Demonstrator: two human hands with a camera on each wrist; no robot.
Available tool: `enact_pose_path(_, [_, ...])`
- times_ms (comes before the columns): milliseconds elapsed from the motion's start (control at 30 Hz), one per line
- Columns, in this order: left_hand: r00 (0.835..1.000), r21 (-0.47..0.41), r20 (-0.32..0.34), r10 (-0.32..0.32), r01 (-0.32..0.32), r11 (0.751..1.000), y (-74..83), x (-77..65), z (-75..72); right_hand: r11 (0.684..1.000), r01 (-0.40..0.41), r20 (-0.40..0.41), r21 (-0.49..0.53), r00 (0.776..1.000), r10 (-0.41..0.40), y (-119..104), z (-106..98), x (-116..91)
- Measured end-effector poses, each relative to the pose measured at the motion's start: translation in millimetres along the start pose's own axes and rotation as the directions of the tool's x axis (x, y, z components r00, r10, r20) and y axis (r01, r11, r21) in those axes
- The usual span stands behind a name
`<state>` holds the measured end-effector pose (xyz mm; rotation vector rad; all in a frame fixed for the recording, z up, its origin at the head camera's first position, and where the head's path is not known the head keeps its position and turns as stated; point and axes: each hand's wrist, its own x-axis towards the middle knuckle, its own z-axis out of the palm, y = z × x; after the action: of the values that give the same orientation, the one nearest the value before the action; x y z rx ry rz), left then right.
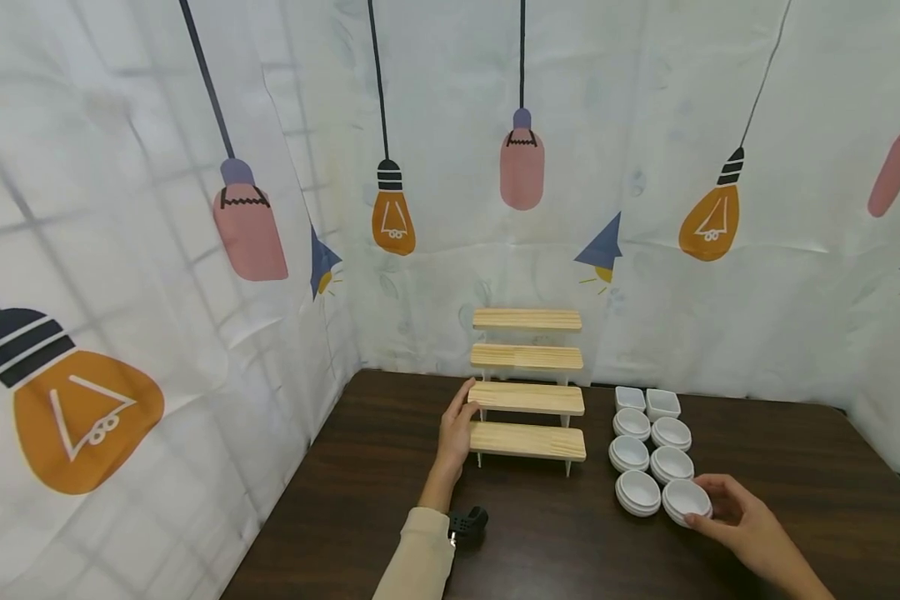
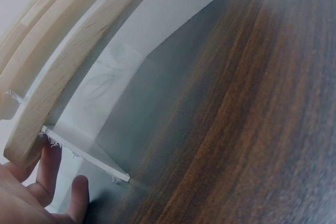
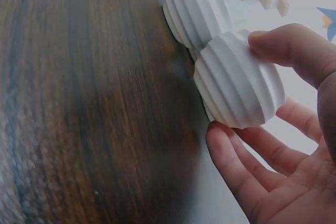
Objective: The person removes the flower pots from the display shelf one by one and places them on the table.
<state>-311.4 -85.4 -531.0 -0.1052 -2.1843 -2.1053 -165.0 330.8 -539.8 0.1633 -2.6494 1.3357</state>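
A tiered stand with light wooden shelves (image 1: 527,398) and white legs stands at the back of the dark table. At its left end is my left hand (image 1: 456,425), its fingers gripping the end of a lower shelf. The left wrist view shows the fingers (image 2: 50,163) bent beneath the wooden plank (image 2: 79,61), beside a white leg (image 2: 89,153). My right hand (image 1: 738,521) holds the nearest right stack of white ribbed bowls (image 1: 687,498). In the right wrist view, the thumb (image 3: 283,45) lies on the stack's rim, with the fingers (image 3: 231,156) around the other side.
More stacked round white bowls (image 1: 630,454) stand in two columns, close together. Behind them sit two square white dishes (image 1: 662,403). A black band (image 1: 468,522) is on the left wrist. White curtains (image 1: 435,292) printed with lamps surround the dark wooden table (image 1: 555,542).
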Motion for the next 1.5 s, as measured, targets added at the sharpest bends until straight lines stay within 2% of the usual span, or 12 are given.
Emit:
enact_pose_path(433, [1.000,-0.004,-0.022,0.008,-0.008,1.000,0.2,-2.3,1.3,0.999,-0.002,0.024,0.032,1.000,0.002,3.8,1.8,-0.8])
enact_pose_path(600, [0.999,-0.023,-0.025,0.021,-0.021,1.000,0.3,-2.5,2.6,0.999,-0.002,0.052,0.041,0.999,-0.001,3.8,1.2,-1.2])
enact_pose_path(767, [1.000,-0.005,-0.021,0.014,-0.014,1.000,-0.9,-2.5,1.0,0.998,0.008,0.078,0.058,0.997,-0.013,4.2,1.6,-0.7])
enact_pose_path(1067, [1.000,-0.014,-0.011,0.003,-0.003,1.000,-2.4,-0.8,0.0,0.999,-0.020,0.074,0.027,0.997,0.018,1.4,1.5,-0.5])
enact_pose_path(1500, [1.000,-0.011,-0.009,0.026,-0.026,1.000,-3.1,-1.4,-0.3,0.999,-0.032,0.075,0.011,0.997,0.031,-1.7,1.4,-1.1])
